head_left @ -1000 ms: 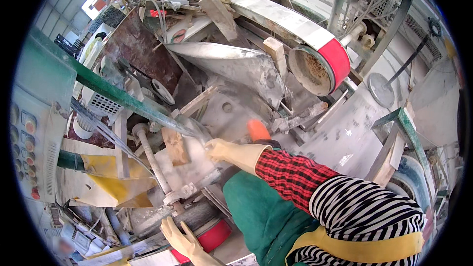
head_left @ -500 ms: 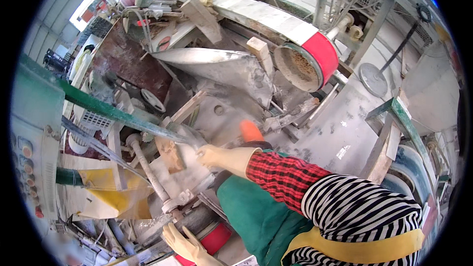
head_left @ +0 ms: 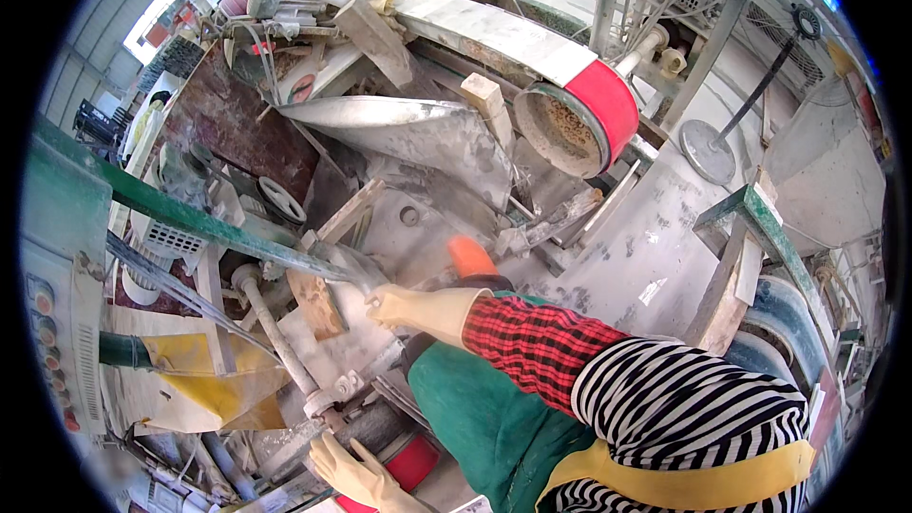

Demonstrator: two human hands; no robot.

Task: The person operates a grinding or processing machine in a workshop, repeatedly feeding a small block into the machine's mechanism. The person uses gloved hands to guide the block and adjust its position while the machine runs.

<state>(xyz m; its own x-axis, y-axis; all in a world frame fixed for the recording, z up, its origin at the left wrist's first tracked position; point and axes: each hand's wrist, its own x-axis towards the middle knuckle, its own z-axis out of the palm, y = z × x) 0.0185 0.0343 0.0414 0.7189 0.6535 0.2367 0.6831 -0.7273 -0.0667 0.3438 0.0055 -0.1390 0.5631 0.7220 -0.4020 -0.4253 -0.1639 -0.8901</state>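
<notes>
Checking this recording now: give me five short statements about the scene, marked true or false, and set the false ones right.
1. The left hand and the right hand both show cream gloves. True.
2. The left hand is clenched into a fist. False: it is open.
3. A red band shows beside the left hand. True.
4. The right arm's checked sleeve is blue and white. False: it is red and black.
5. The yellow sheet lies in the picture's right half. False: it is in the left half.

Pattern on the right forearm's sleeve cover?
Red-and-black check on the sleeve cover; shows in the head view.
</notes>
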